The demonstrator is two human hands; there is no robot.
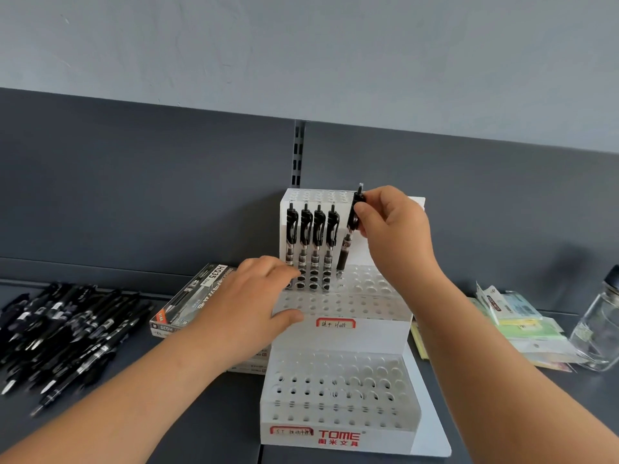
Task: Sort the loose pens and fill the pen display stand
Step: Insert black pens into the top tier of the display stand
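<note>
The filling is being judged as barely begun: four pens (311, 242) are being held upright in the rear row of the middle tier of the stand (368, 336), side by side from its left edge, while the other holes of that tier, the whole lower front tier and, as far as can be seen, the top tier are being left unfilled. A fifth pen (345, 246) is being held tip-down and slightly tilted just right of the four, with its tip at the next hole of the same row. Whether the tip is already being received by that hole cannot be told. This pen is being pinched at its clip end between the thumb and curled fingers of the right hand (392, 229), which is being carried above the right half of the middle tier. The stand is, it seems, being steadied by the left hand (254, 296), which is being laid nearly flat on the left end of the middle tier, with the fingers stretched toward the feet of the four pens and the thumb pressed against the tier's front wall; nothing is being gripped in it. A large heap of loose pens (67, 329) is lying on the shelf (217, 413) well to the left of the stand, so nearly all of the sorting and filling is being reckoned as yet to be done. A box (197, 296) is lying just left of the stand, and packets (522, 323) and a jar (599, 329) are being left to its right.
</note>
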